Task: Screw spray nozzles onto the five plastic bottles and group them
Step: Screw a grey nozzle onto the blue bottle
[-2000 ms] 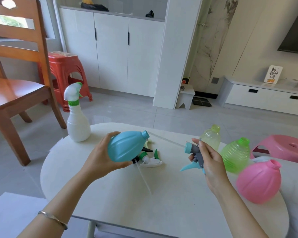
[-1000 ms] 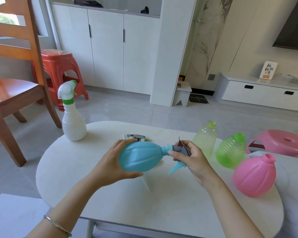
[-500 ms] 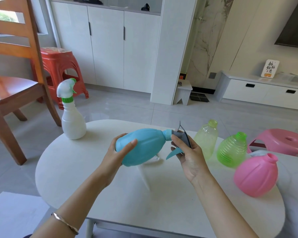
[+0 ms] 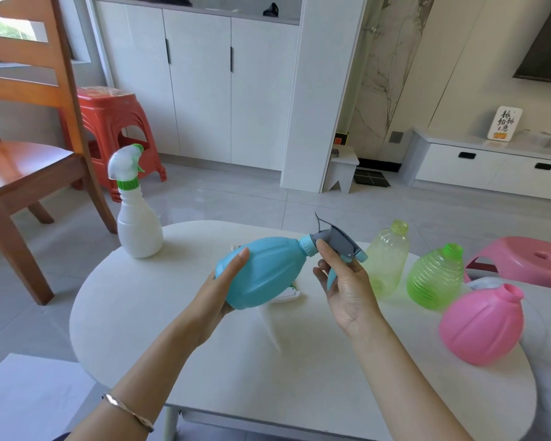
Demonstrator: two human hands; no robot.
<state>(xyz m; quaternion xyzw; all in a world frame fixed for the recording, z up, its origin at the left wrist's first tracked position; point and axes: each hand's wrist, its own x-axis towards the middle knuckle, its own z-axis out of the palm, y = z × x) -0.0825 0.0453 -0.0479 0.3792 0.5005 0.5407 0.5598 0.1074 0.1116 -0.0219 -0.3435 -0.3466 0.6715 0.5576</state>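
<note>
Left hand (image 4: 223, 288) grips blue bottle (image 4: 261, 272), held on its side above the table (image 4: 204, 361) centre, neck pointing right. Right hand (image 4: 347, 288) fingers curl round grey nozzle (image 4: 337, 241) seated on that neck. White bottle (image 4: 139, 224), nozzle fitted, upright at far left edge. Yellow bottle (image 4: 387, 259), green bottle (image 4: 434, 276), pink bottle (image 4: 482, 326), necks open, along right edge

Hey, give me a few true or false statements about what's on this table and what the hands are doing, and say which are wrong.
1. The left hand holds the blue bottle; the right hand holds the grey nozzle. True.
2. The nozzle is held far from the bottle's neck. False: it sits at the neck.
3. The white bottle and the pink bottle rest on the table. True.
4. Both carry nozzles. False: only the white one does; the pink neck is bare.
</note>
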